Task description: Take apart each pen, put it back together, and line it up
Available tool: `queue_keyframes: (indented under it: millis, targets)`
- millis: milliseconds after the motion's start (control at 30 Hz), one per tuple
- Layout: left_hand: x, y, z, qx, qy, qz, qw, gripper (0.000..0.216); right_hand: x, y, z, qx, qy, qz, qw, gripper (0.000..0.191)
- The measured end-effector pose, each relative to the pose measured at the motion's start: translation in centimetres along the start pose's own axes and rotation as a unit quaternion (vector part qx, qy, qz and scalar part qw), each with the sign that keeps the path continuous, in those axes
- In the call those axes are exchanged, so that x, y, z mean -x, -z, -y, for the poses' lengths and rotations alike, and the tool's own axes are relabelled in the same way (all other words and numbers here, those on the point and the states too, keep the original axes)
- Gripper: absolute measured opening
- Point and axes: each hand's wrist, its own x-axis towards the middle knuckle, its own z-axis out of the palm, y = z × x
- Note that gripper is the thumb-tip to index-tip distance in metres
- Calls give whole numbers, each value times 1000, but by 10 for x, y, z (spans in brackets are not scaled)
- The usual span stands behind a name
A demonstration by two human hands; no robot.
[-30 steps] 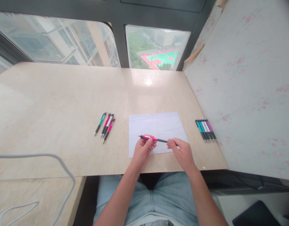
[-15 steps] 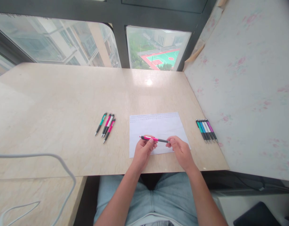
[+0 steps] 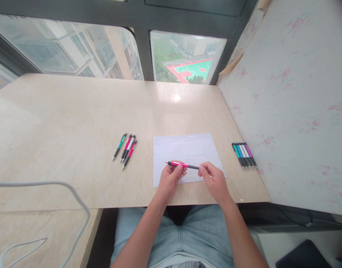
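Note:
A pink and black pen point(image 3: 191, 166) lies almost level between my hands, above a white sheet of paper point(image 3: 184, 147) with rows of writing along its top. My left hand point(image 3: 170, 178) is closed round the pink barrel. At the pen's tip end, the thumb and fingers of my right hand point(image 3: 214, 181) pinch it, and the tip is hidden behind them. To the left lie several pens, among them a green pen point(image 3: 120, 146) and a pink pen point(image 3: 130, 154). Several more pens point(image 3: 245, 155) lie side by side in a row at the right.
The beige tabletop point(image 3: 76, 123) reaches back to a dark window frame point(image 3: 144, 56). A wall with floral paper point(image 3: 293, 100) borders the right side. Across the front left loops a grey cable point(image 3: 76, 195). A dark flat object point(image 3: 306, 255) lies below at the lower right.
My right hand's fingers have shifted slightly along the pen's tip end, which now shows less of its metal point. The other pens and the paper stay in place.

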Motion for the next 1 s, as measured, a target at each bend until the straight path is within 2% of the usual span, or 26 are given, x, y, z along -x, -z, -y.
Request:
queue_keyframes:
  millis: [167,567,733,767,933,1000]
  targets:
    - [0,0,1,-10,-6,-4,1000,24,0,1,4,54,9,-5,998,39]
    - [1,-1,0,-16,-15,-11,1000,22,10,-3,-2,39,-25,25,999,41]
    - [1,-4,-2,-4,1,-16,1000,23,14,-1,5,20,-19,135,990,42]
    - [1,-4,-3,-7,5,-15,1000,24,13,-2,6,11,-20,141,990,40]
    - [1,0,-2,-64,-9,13,998,29,0,-15,8,-67,-27,31,997,29]
    - [0,3,0,-103,-19,18,994,32,-7,-22,11,-88,-13,32,995,30]
